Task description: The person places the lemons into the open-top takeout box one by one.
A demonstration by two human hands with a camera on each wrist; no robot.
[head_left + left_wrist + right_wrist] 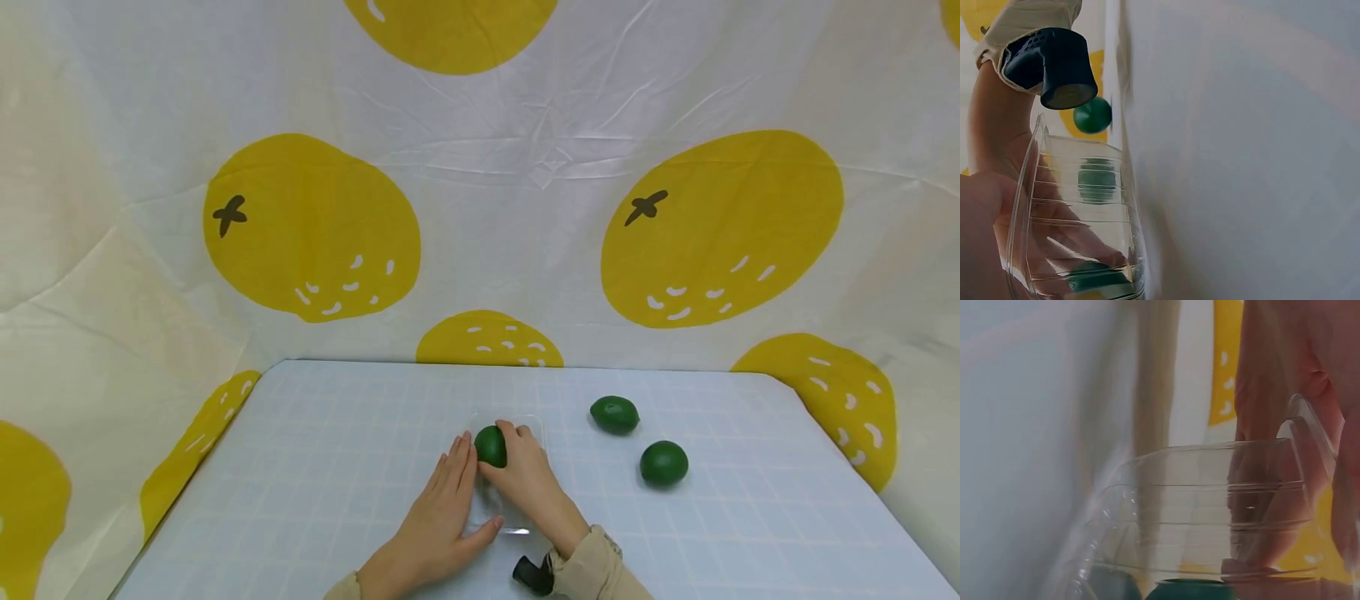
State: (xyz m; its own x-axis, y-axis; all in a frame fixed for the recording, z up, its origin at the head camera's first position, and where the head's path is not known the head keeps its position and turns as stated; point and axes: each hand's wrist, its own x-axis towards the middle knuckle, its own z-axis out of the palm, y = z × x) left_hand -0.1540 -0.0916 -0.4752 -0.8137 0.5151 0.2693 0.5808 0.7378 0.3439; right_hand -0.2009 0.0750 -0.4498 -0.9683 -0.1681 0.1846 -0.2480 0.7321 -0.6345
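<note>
A clear plastic box with ribbed walls stands on the table between the two hands. My right hand reaches into it from the right and grips a green lime between thumb and fingers near its far end. Along the box's left side lies my left hand, fingers straight and together, thumb spread toward the near end. In the left wrist view the held lime shows through the wall of the box. The right wrist view shows only the top part of a lime through the plastic.
Two more limes lie right of the box: a pointed one farther back and a rounder one nearer. The table has a pale checked cover. Behind it hangs a white curtain printed with yellow fruit. A black wrist camera sits by the right sleeve.
</note>
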